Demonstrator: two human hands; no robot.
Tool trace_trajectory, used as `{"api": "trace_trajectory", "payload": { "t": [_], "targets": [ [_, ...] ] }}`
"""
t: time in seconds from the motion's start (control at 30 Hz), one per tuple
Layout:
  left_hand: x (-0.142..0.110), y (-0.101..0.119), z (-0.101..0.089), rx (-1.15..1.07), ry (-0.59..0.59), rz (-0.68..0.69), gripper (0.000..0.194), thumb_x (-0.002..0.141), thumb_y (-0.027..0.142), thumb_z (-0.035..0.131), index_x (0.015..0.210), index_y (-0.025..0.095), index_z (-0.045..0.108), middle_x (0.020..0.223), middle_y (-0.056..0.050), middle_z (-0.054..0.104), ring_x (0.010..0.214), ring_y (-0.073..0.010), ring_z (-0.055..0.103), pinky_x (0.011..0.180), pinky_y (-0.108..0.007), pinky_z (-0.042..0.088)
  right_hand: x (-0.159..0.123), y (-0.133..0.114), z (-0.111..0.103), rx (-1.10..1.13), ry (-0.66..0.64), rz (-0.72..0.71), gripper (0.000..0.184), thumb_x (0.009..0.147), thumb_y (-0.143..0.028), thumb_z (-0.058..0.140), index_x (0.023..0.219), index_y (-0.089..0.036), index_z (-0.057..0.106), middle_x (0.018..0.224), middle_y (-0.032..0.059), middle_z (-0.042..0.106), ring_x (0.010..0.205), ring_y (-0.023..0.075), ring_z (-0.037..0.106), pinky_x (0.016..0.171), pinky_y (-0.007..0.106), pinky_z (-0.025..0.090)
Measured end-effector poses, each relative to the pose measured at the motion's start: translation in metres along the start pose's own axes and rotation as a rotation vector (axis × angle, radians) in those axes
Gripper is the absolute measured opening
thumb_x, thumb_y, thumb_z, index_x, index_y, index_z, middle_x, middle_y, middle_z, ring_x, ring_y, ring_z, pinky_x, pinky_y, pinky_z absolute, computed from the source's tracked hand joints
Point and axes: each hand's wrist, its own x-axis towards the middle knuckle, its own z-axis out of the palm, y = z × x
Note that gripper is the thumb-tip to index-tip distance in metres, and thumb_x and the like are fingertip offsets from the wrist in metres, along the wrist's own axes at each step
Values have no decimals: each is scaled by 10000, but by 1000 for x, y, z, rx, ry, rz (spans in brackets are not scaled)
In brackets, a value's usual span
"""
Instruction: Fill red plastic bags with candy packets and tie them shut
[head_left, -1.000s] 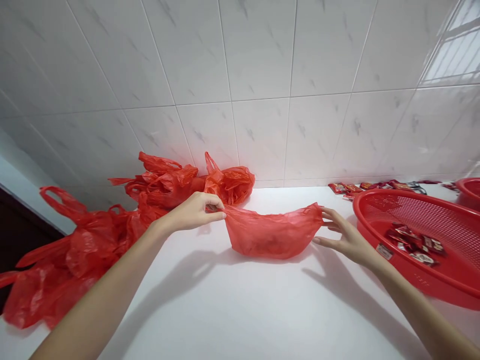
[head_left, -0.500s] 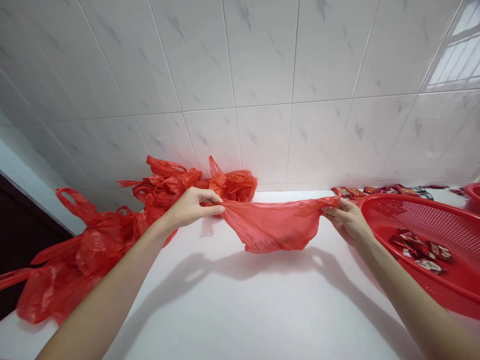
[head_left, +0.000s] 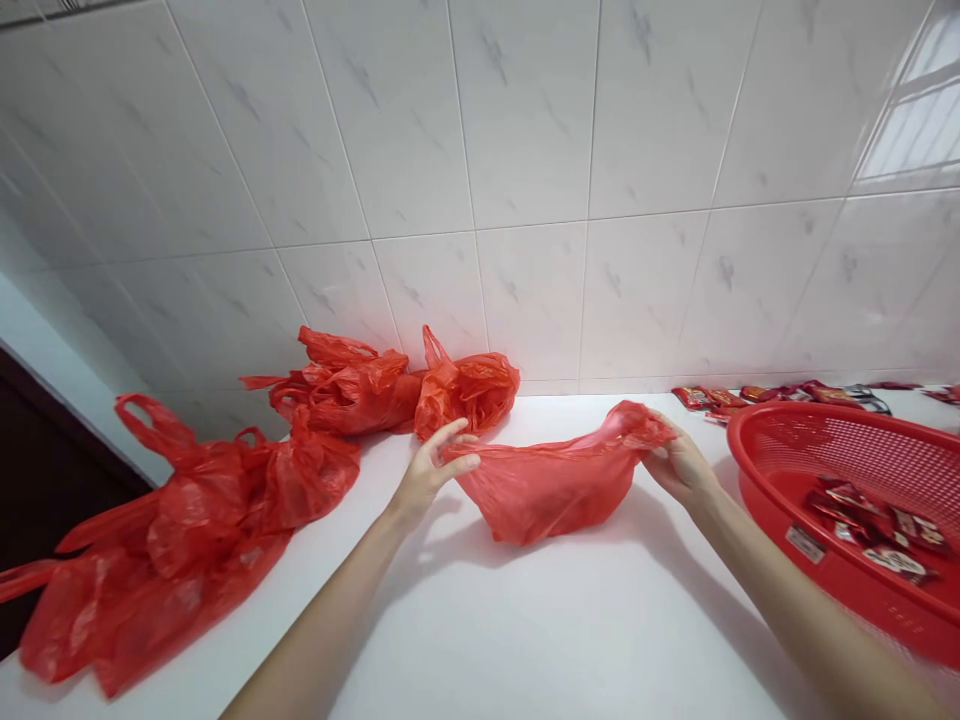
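The right hand (head_left: pixel 681 463) grips 1 end of a red bag (head_left: pixel 551 490); the left hand (head_left: pixel 426 478), fingers parted, straddles the other.

Thin, crinkled plastic bag (head_left: pixel 551 490).

Bright glare on wall tiles (head_left: pixel 532 110), soft shadows across table (head_left: pixel 540 640)

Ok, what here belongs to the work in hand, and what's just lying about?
In use, it seems:
red bag, gripped by the right hand; left hand at its other end

Lying about, untouched:
other red bags
red basket with packets inside
packets along the wall
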Motion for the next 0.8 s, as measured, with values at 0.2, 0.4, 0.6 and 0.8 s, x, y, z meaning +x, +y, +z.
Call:
{"api": "trace_trajectory", "payload": {
  "t": [0.2,0.4,0.6,0.8],
  "targets": [
    [-8,-15,18,-123,-27,-81,612,652,571,834,1118,193,715,1173,-112,737,1154,-322,658,1017,-432,497,-34,5,-15,11,-52,102,575,633,-379,813,1183,-311,660,1331,50,652,1260,294,569,1054,431,457],
    [-7,-17,25,-139,-44,-21,563,717,596,780,1088,174,739,1180,-118,739,1164,-319,658,1023,-412,512,-46,26,-1,-66,-214,175,512,778,-686,705,1041,-247,709,1179,105,729,1237,332,591,1065,450,449],
    [-6,-23,26,-174,-3,-15,474,708,578,773,964,179,775,1092,-103,765,1192,-325,639,1038,-415,508,-16,34,32,-26,-89,361,458,761,-659,745,816,-211,670,934,103,757,992,310,692,857,370,550],
    [-4,-8,27,-196,-26,34,385,731,536,739,890,186,768,1107,-89,762,1170,-319,647,1056,-419,487,9,41,43,4,-35,453,378,799,-573,749,765,-208,654,859,88,744,895,267,706,731,301,552]
  ]
}}
